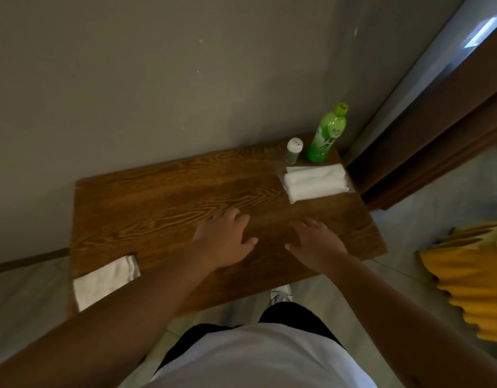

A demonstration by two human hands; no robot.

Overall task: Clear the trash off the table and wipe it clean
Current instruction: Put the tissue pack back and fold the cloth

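Note:
A small wooden table [157, 197] stands against a grey wall. My left hand [223, 238] and my right hand [315, 242] rest flat on its near middle, fingers spread, holding nothing. A folded white cloth [104, 278] lies on the near left corner, partly over the edge. A pack of white tissues [315, 182] lies at the far right. Behind the pack stand a green plastic bottle [327, 135] and a small white-capped shaker [294, 149], both upright.
A dark wooden door frame [426, 141] rises just right of the table. A yellow ribbed object [474, 281] sits on the floor at the right. My white shirt, dark shorts and one shoe [280, 294] show below the table's near edge.

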